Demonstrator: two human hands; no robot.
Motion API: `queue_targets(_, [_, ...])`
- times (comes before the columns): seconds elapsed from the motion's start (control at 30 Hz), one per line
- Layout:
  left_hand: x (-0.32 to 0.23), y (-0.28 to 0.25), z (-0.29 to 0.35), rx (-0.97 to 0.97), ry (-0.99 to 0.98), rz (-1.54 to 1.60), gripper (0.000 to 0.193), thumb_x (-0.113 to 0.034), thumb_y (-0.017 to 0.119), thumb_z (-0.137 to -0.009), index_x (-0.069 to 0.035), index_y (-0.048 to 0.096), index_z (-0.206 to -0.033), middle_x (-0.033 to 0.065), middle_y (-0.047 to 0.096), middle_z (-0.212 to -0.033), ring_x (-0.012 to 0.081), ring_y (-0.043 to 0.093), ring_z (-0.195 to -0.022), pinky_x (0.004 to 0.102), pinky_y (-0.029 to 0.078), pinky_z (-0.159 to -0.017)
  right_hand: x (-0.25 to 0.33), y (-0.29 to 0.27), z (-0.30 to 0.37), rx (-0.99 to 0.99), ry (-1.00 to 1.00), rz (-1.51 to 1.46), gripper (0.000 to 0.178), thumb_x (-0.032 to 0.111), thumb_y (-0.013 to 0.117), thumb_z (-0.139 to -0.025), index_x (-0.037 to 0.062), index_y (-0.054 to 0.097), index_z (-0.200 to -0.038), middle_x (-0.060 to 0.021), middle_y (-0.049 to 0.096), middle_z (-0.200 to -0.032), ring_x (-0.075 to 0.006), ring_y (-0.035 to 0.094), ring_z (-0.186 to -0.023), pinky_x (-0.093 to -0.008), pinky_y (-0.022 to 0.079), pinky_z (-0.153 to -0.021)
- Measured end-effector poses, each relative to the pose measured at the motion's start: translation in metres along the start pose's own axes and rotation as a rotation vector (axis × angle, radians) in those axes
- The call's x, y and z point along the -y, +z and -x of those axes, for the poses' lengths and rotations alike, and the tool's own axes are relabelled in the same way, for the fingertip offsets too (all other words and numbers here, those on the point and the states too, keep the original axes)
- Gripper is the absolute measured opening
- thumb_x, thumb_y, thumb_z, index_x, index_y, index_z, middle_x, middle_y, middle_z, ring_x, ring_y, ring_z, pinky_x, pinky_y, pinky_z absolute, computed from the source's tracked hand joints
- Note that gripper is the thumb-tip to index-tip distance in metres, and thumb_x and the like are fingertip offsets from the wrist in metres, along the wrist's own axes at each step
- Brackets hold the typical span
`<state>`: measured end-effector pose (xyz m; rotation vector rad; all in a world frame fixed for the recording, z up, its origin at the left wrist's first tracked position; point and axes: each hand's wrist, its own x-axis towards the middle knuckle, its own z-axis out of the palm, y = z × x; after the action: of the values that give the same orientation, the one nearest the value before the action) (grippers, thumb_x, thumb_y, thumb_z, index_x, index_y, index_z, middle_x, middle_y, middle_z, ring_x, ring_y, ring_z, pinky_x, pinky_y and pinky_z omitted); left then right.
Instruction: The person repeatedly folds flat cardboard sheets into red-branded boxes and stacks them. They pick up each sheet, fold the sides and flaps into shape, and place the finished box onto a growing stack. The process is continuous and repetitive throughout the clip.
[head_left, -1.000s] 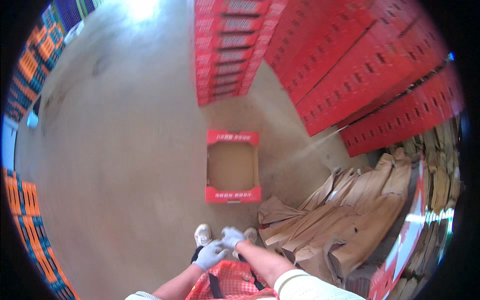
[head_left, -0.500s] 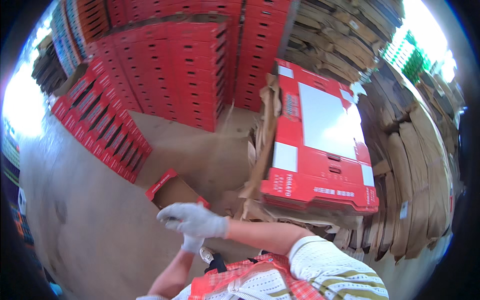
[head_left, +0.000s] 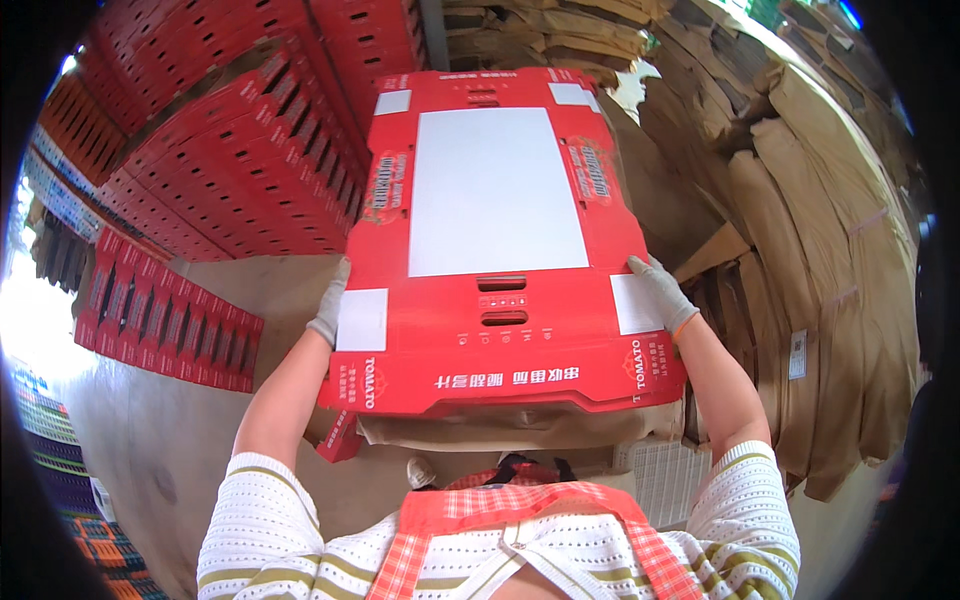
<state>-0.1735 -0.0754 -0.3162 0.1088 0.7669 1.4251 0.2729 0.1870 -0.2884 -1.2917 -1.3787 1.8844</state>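
At the two sides of a flat red carton (head_left: 497, 240), the gloved left hand (head_left: 330, 303) and right hand (head_left: 664, 294) touch its edges; from where I stand I can't tell whether they are closed on it. The carton lies on brown cardboard (head_left: 520, 430). Left of the carton rise stacked red boxes (head_left: 235, 165); right of it stand brown bundles (head_left: 800, 280); lower than its near right corner shows a white lattice (head_left: 664, 478).
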Motion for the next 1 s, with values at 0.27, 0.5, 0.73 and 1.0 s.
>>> queue_targets(0.27, [0.017,-0.004,0.005,0.037,0.069,-0.058,0.069,-0.056,0.054,-0.092,-0.013,0.042,-0.144,0.0093,0.050,-0.143,0.0303,0.050,-0.127,0.0458,0.043,-0.106,0.000,-0.005,0.006,0.296,0.404,-0.621,0.041,0.031,0.050,-0.099,-0.0018,0.052,-0.125,-0.0172,0.059,-0.125,-0.0270,0.061,-0.107,-0.0399,0.051,-0.089])
queue_targets(0.5, [-0.013,-0.018,0.026,-0.066,0.010,-0.130,0.066,-0.054,0.050,-0.095,-0.011,0.042,-0.144,0.0131,0.051,-0.142,0.0339,0.052,-0.125,0.0479,0.041,-0.107,0.041,0.018,0.075,0.269,-0.143,-0.215,0.070,0.031,0.071,-0.087,-0.0015,0.038,-0.139,-0.0130,0.058,-0.123,-0.0196,0.059,-0.107,-0.0325,0.050,-0.091])
queue_targets(0.73, [-0.008,-0.039,0.080,-0.078,0.038,-0.229,0.071,-0.053,0.058,-0.089,-0.010,0.043,-0.143,0.0136,0.051,-0.141,0.0349,0.049,-0.128,0.0504,0.037,-0.110,-0.010,0.091,0.112,-0.117,0.144,-0.155,0.084,0.021,0.076,-0.080,-0.0011,0.028,-0.145,-0.0152,0.055,-0.125,-0.0225,0.059,-0.109,-0.0341,0.049,-0.092])
queue_targets(1.0, [-0.023,-0.069,0.057,-0.009,0.033,-0.288,0.070,-0.048,0.069,-0.081,-0.010,0.049,-0.137,0.0119,0.060,-0.131,0.0306,0.061,-0.113,0.0465,0.051,-0.096,-0.044,0.077,0.105,-0.074,0.049,-0.258,0.074,0.016,0.070,-0.085,-0.0007,0.029,-0.145,-0.0161,0.055,-0.126,-0.0229,0.061,-0.103,-0.0355,0.052,-0.087])
